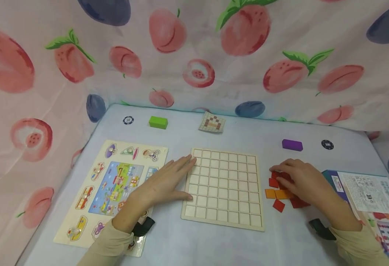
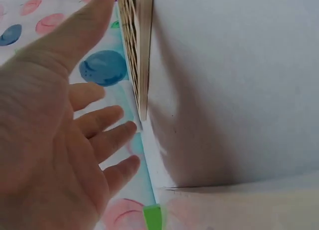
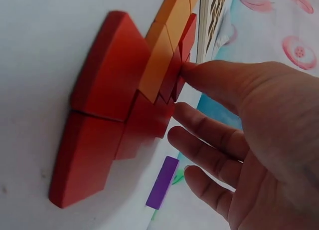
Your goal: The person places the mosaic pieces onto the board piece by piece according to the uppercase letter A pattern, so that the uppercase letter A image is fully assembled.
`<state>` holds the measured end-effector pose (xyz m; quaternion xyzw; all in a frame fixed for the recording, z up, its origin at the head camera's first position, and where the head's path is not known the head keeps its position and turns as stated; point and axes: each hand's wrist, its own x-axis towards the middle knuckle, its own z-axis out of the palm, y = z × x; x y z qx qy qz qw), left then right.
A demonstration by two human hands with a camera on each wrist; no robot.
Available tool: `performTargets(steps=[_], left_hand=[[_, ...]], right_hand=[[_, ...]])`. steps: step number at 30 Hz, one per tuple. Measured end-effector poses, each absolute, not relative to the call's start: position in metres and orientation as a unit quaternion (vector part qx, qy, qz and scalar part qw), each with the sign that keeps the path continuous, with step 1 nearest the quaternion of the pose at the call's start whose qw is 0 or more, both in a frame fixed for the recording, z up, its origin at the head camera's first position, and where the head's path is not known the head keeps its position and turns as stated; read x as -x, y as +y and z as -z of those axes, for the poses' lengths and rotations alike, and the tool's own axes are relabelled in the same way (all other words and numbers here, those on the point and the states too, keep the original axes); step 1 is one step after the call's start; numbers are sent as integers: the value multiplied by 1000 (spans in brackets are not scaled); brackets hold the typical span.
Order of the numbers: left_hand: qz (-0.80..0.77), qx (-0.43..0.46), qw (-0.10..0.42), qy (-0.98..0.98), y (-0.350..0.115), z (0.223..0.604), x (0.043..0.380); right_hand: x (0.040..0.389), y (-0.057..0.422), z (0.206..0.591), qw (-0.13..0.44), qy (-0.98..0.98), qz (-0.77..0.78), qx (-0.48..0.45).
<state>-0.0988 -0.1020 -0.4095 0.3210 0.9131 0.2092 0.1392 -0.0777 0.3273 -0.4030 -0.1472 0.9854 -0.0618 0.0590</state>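
Note:
A pale wooden grid board lies flat in the middle of the table. My left hand reaches to its left edge, fingers straight and thumb spread, touching the rim and holding nothing. To the board's right my right hand bends over a cluster of small tiles. Its thumb and forefinger pinch a red square tile at the cluster's far left; the contact is partly hidden. Under and beside this hand lie more red tiles and a row of orange tiles.
A picture puzzle board lies on the left. Behind are a green block, a patterned card, a purple block and two round chips, white and black. At right is a printed box.

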Motion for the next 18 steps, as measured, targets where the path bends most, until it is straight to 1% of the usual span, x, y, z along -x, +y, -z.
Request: performTargets(steps=[5, 12, 18], left_hand=[[-201, -329, 135, 913, -107, 411, 98], [-180, -317, 173, 915, -110, 410, 100], [-185, -315, 181, 913, -111, 410, 100]], right_hand=[[81, 327, 402, 63, 985, 58, 149], [85, 327, 403, 70, 989, 34, 128], [88, 330, 403, 75, 989, 31, 122]])
